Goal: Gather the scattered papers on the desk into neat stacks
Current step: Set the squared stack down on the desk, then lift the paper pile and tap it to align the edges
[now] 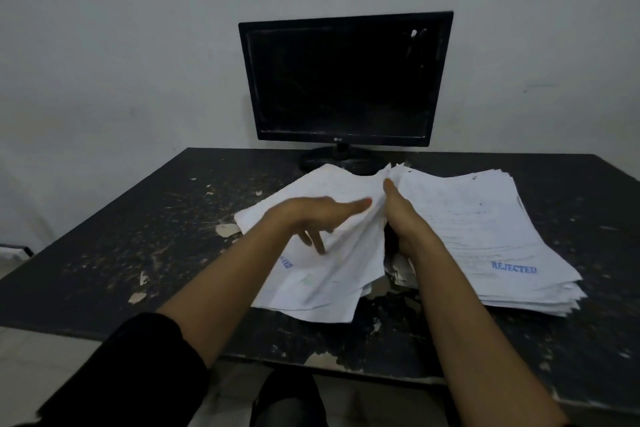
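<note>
Dark and badly chipped, the surface [145,218] carries a switched-off monitor [346,80] at its far edge. Left hand [311,215] rests on a loose pile of papers [329,274], fingers spread. Right hand [405,215] pinches the left edge of the thicker stack [485,229] stamped "REJECTED".

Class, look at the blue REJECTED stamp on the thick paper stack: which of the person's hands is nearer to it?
Right. The right hand rests at that stack's left edge, nearer the REJECTED stamp. The left hand lies farther left, over the loose sheets.
</note>
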A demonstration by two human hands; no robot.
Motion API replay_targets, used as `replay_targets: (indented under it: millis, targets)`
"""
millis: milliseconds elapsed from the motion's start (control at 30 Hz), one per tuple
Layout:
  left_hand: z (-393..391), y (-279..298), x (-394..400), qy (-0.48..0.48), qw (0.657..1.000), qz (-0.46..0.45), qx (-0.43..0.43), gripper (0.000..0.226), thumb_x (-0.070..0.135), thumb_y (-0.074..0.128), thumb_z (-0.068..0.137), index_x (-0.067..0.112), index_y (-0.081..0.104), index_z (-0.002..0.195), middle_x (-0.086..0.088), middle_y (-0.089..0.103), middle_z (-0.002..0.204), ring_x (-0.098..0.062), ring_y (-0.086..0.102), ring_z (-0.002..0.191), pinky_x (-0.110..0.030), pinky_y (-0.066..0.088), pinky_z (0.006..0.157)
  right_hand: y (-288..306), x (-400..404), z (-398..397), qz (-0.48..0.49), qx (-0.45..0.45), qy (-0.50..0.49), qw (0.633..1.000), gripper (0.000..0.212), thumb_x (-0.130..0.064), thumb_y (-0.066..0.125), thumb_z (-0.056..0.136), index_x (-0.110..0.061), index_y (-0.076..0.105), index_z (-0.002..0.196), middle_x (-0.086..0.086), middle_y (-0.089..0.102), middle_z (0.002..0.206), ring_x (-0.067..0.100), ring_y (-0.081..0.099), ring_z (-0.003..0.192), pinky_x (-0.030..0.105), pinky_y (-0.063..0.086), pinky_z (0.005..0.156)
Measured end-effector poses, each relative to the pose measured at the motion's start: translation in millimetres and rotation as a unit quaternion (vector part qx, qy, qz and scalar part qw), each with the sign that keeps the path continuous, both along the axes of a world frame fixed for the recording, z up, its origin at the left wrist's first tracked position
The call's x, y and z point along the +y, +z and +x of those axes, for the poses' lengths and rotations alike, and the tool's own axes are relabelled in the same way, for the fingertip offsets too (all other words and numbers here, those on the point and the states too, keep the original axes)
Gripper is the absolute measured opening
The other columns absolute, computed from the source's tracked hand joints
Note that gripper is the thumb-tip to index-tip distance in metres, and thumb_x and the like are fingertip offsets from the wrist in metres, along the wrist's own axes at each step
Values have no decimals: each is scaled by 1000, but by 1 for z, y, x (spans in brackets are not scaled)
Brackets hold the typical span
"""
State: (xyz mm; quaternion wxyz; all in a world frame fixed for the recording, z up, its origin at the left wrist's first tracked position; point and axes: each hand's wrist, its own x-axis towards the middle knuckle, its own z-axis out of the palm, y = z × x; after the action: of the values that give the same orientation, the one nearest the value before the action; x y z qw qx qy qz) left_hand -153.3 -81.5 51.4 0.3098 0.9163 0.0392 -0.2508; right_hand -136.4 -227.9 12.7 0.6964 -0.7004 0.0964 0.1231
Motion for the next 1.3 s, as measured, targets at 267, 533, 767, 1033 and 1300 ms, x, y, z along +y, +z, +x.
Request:
replay_targets:
  millis: [267, 533, 767, 1033, 1300]
  targets:
    - [10, -15, 32, 45, 994, -83, -51, 78, 73, 21, 91, 18, 43, 142, -9, 55, 139, -21, 70, 86, -38, 49, 88, -17, 2, 8, -181, -51, 9, 982, 34, -5, 66, 85, -4, 56, 117, 16, 58, 126, 32, 57, 109, 38, 50, 91]
    - [26, -23, 147, 305, 916, -84, -248, 133, 86, 65, 54, 11, 17, 153, -16, 33, 153, -36, 45, 131, -53, 45, 102, -14, 1, 11, 71, -133, 42, 988, 47, 5, 66, 85, -10, 54, 128, 5, 62, 122, 18, 63, 97, 25, 55, 79]
    - [18, 20, 185, 226, 898, -267, -267, 75, 59, 84, 61, 15, 65, 119, -1, 72, 112, -25, 69, 102, -43, 54, 93, 21, 22, 24, 106, -236, 71, 963, 42, -5, 73, 83, -16, 60, 122, 0, 70, 112, 18, 69, 99, 31, 56, 82]
    - [13, 48, 193, 213, 856, -259, -394, 46, 21, 80, 77, 8, 62, 117, -1, 67, 107, -13, 65, 93, -25, 53, 73, 63, 37, 43, 87, -311, 92, 942, 42, -12, 74, 83, -15, 60, 122, -8, 70, 108, 12, 68, 101, 31, 54, 89]
    - [14, 24, 188, 208, 843, -329, -371, 35, 14, 70, 86, 15, 59, 119, 8, 69, 101, -7, 71, 84, -19, 57, 61, 57, 52, 43, 99, -318, 41, 942, 36, -22, 65, 92, -17, 58, 126, -6, 68, 111, 14, 66, 101, 33, 54, 90]
